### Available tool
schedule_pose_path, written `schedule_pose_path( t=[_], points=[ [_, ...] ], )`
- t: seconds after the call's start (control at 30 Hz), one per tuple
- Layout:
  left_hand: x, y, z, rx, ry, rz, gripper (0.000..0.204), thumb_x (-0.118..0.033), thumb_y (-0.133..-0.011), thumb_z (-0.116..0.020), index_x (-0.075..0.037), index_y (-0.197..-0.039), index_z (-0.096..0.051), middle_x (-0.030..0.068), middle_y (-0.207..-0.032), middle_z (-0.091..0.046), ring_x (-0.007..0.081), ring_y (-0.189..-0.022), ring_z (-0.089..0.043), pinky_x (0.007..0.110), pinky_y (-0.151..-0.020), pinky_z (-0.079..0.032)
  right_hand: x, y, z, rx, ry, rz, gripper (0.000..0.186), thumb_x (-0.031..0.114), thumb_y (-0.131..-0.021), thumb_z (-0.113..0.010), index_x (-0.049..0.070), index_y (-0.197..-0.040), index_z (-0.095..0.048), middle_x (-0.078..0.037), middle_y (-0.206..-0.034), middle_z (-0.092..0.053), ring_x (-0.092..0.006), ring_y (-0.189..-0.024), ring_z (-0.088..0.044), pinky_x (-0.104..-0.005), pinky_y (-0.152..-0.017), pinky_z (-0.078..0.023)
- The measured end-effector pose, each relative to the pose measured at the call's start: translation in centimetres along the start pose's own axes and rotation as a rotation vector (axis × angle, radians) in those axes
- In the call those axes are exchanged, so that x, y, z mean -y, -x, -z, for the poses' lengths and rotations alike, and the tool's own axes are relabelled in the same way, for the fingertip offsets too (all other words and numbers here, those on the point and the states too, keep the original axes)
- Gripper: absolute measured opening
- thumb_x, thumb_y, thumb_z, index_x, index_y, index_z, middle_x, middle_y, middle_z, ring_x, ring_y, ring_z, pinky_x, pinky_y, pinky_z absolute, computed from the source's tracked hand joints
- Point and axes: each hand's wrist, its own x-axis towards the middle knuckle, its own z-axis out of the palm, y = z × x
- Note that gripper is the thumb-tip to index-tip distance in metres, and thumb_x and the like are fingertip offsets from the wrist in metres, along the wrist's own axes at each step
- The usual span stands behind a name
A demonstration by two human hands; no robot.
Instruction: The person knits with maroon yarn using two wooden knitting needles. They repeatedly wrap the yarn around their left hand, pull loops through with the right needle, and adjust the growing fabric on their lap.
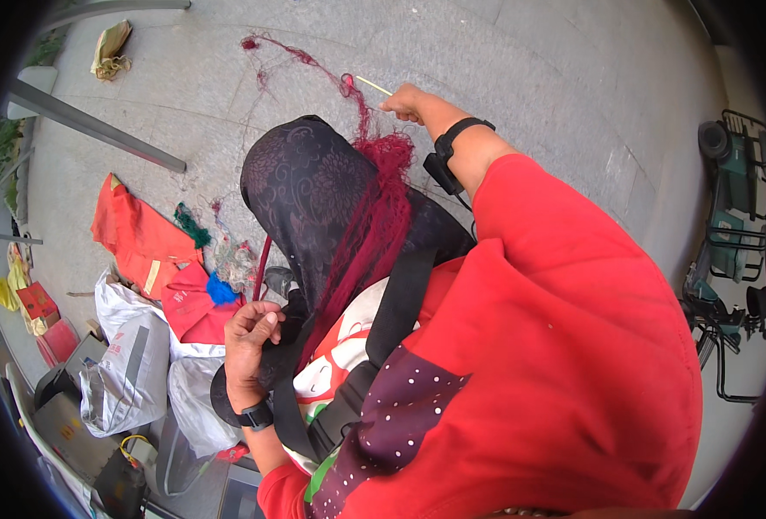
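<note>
At the far side, my right hand (407, 104) is closed on a thin pale stick (373, 86). The stick points left toward a small pinkish-red loop (347, 80) in the yarn. Dark red yarn (381, 195) trails in a loose, tangled hank over my dark patterned trouser leg (309, 177) and onto the paving beyond. My left hand (253, 337) is held low at the left with its fingers curled and thumb against them. A dark red strand (263, 262) runs down to this hand; whether the fingers pinch it cannot be made out.
Left of my leg lie an orange-red cloth bag (145, 238), white plastic bags (128, 372) and scraps of blue yarn (220, 290) and green yarn (193, 227). A grey metal pole (97, 125) slants in from the left. A green wheeled cart (729, 199) stands far right.
</note>
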Motion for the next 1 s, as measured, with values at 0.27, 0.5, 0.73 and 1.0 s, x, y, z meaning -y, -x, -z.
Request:
schedule_pose_path(
  t=[0.27, 0.5, 0.73, 1.0],
  points=[
    [-0.9, -1.2, 1.0, -0.081, -0.033, 0.021, 0.017, -0.01, -0.089, -0.056, 0.003, -0.098, -0.06, 0.0068, -0.077, -0.063, 0.0101, -0.059, -0.053, 0.021, -0.055, -0.041, 0.2, -0.2, -1.7, 0.025, -0.266, -0.065, 0.052, 0.049, -0.073, -0.07, -0.001, -0.08, -0.063, -0.009, -0.068, -0.059, -0.0188, -0.054, -0.051, -0.0351, -0.048, -0.041],
    [-1.3, -2.5, 1.8, -0.072, -0.008, 0.052, 0.016, -0.009, -0.089, -0.059, 0.002, -0.099, -0.061, 0.0068, -0.081, -0.064, 0.0094, -0.059, -0.052, 0.022, -0.056, -0.041, 2.5, 1.3, -1.0, 0.125, -0.142, 0.053, 0.052, 0.053, -0.073, -0.07, 0.005, -0.058, -0.054, 0.0, -0.047, -0.036, -0.0103, -0.038, -0.024, -0.0299, -0.039, -0.014],
    [-2.2, -3.5, 1.8, -0.074, -0.013, 0.044, 0.016, -0.008, -0.089, -0.058, 0.003, -0.099, -0.06, 0.0067, -0.08, -0.064, 0.0097, -0.058, -0.052, 0.022, -0.055, -0.042, 3.9, 2.0, -2.2, 0.278, -0.053, 0.067, 0.041, 0.041, -0.071, -0.074, 0.006, -0.059, -0.056, 0.0, -0.048, -0.038, -0.01, -0.037, -0.026, -0.029, -0.038, -0.015],
    [-5.1, -4.0, 2.7, -0.096, -0.13, -0.031, 0.018, -0.011, -0.089, -0.058, 0.004, -0.098, -0.059, 0.0077, -0.08, -0.062, 0.0108, -0.06, -0.052, 0.023, -0.058, -0.042, 3.6, 0.9, 0.5, 0.265, -0.297, 0.096, 0.021, 0.015, -0.075, -0.07, 0.004, -0.065, -0.055, 0.0, -0.053, -0.04, -0.0088, -0.038, -0.027, -0.0285, -0.036, -0.019]
  ],
)
